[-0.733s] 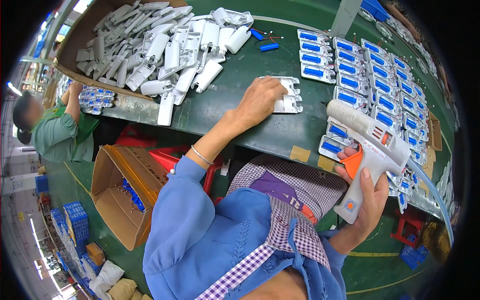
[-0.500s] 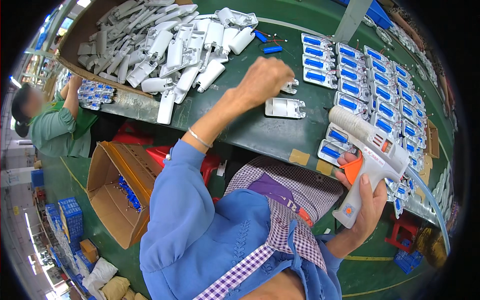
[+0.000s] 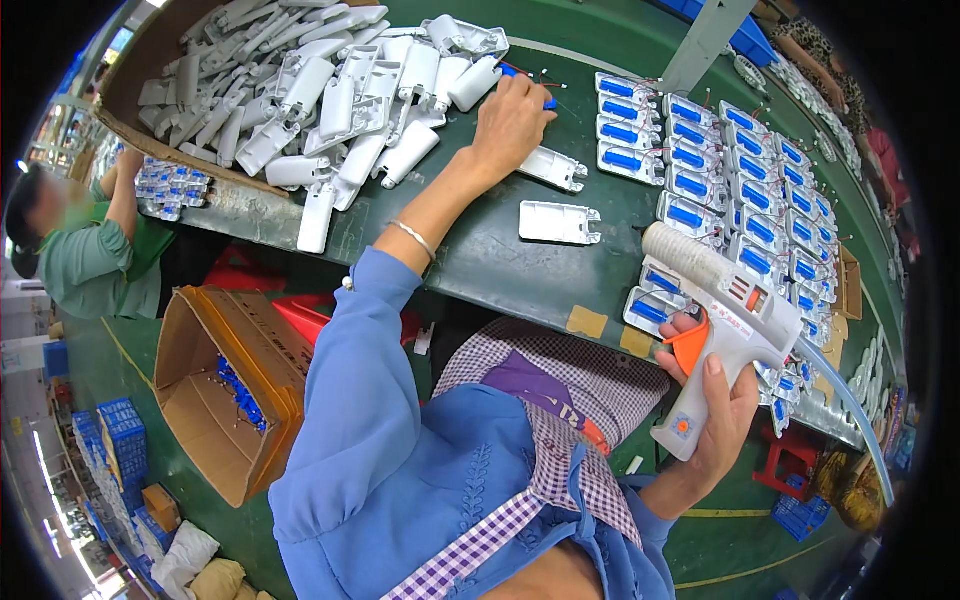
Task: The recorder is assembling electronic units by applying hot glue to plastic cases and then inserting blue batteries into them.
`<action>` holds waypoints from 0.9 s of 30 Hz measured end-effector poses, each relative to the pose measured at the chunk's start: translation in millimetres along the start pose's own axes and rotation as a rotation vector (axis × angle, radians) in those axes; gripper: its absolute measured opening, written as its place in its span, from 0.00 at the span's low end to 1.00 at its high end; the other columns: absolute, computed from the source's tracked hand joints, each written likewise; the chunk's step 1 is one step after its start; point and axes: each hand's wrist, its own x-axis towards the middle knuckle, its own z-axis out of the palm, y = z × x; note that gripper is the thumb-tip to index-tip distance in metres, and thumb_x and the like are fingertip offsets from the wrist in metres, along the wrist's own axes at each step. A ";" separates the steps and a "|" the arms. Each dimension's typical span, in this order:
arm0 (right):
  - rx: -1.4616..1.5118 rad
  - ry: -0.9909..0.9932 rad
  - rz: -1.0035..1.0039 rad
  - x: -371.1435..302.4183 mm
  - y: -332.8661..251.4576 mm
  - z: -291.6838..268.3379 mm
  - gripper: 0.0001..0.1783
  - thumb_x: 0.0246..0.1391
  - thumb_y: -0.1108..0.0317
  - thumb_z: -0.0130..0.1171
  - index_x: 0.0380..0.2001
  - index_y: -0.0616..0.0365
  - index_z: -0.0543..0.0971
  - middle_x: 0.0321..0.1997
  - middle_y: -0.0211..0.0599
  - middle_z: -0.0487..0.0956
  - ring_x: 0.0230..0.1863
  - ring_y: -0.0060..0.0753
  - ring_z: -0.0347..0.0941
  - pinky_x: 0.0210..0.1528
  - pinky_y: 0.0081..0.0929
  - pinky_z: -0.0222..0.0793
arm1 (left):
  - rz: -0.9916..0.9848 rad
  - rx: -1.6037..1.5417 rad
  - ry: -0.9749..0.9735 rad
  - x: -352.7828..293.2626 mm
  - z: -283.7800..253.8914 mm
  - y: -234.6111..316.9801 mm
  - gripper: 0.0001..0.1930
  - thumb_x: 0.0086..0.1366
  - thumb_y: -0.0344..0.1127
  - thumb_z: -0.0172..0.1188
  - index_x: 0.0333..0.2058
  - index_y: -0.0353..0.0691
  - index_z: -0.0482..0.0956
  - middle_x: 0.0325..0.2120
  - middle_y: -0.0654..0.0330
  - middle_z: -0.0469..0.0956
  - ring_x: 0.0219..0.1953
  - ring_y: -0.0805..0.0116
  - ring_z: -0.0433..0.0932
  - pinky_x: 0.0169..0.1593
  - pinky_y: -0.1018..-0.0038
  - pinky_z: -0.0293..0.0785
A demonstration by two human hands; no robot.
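My left hand [image 3: 508, 128] is closed over a blue cylindrical battery [image 3: 551, 103] on the green table; one end shows beside my fingers. Another blue battery [image 3: 508, 70] with thin wires lies just beyond, partly covered. Below the hand lie two white plastic shells, one tilted [image 3: 553, 169] and one nearer [image 3: 558, 223], their hollow sides up. My right hand [image 3: 728, 415] grips a white hot glue gun [image 3: 742, 325] by its handle, fingers at the orange trigger [image 3: 688, 345]. Its nozzle end points toward the rows of battery-filled shells [image 3: 690, 185].
A large heap of white shells [image 3: 350, 105] spills from a cardboard box [image 3: 125, 110] at the far left. An open carton [image 3: 175, 400] with blue batteries stands below the table's left edge. A co-worker [image 3: 90, 250] sits at left. A pale hose [image 3: 850, 390] trails from the glue gun.
My left hand has left the farther white shell, which now lies uncovered, and moved away from me onto the blue batteries. The glue gun stays in my right hand.
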 end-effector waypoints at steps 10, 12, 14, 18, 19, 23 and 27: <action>0.014 -0.010 0.024 -3.7 -0.4 5.9 0.25 0.57 0.73 0.48 0.56 0.78 0.61 0.49 0.66 0.73 0.49 0.54 0.74 0.45 0.39 0.79 | 0.030 0.097 -0.059 -27.4 -11.8 8.0 0.09 0.51 0.34 0.65 0.32 0.38 0.81 0.41 0.50 0.75 0.42 0.51 0.74 0.45 0.60 0.72; -0.013 -0.032 0.019 -1.7 -0.3 7.0 0.26 0.59 0.71 0.48 0.56 0.77 0.61 0.50 0.65 0.72 0.50 0.54 0.74 0.46 0.38 0.78 | 0.001 0.136 -0.099 -38.4 -19.9 11.8 0.10 0.51 0.33 0.65 0.32 0.37 0.80 0.40 0.50 0.76 0.42 0.51 0.74 0.44 0.61 0.72; -0.019 -0.026 0.021 1.9 1.4 9.1 0.26 0.59 0.70 0.47 0.56 0.77 0.61 0.50 0.65 0.72 0.50 0.54 0.74 0.47 0.37 0.78 | -0.027 0.226 -0.214 -42.7 -28.9 21.7 0.10 0.52 0.33 0.64 0.32 0.36 0.77 0.36 0.51 0.78 0.39 0.52 0.76 0.43 0.61 0.73; -0.024 -0.064 0.025 14.8 10.0 14.1 0.25 0.60 0.71 0.46 0.56 0.77 0.61 0.51 0.64 0.72 0.51 0.54 0.73 0.47 0.38 0.78 | -0.063 0.190 -0.126 -55.9 -30.7 35.1 0.08 0.51 0.31 0.65 0.30 0.37 0.77 0.33 0.52 0.78 0.37 0.51 0.75 0.41 0.62 0.73; 0.008 -0.082 0.035 18.6 11.5 17.1 0.24 0.59 0.73 0.46 0.56 0.77 0.61 0.50 0.64 0.72 0.50 0.53 0.74 0.46 0.39 0.78 | -0.094 0.104 -0.085 -58.2 -31.2 31.8 0.09 0.51 0.31 0.65 0.30 0.37 0.77 0.32 0.52 0.77 0.37 0.51 0.75 0.41 0.62 0.73; 0.013 -0.124 0.071 30.2 16.1 26.8 0.22 0.60 0.74 0.47 0.54 0.76 0.63 0.48 0.62 0.74 0.48 0.51 0.75 0.45 0.39 0.79 | -0.134 -0.004 0.043 -56.7 -46.6 21.3 0.16 0.49 0.26 0.66 0.39 0.38 0.76 0.32 0.53 0.75 0.37 0.52 0.74 0.41 0.64 0.72; 0.002 -0.147 0.072 32.4 16.7 32.5 0.22 0.60 0.72 0.48 0.54 0.75 0.63 0.48 0.61 0.74 0.48 0.50 0.75 0.45 0.39 0.79 | -0.148 -0.091 0.017 -64.0 -49.6 18.5 0.30 0.49 0.22 0.65 0.52 0.37 0.67 0.35 0.51 0.75 0.37 0.52 0.75 0.42 0.62 0.72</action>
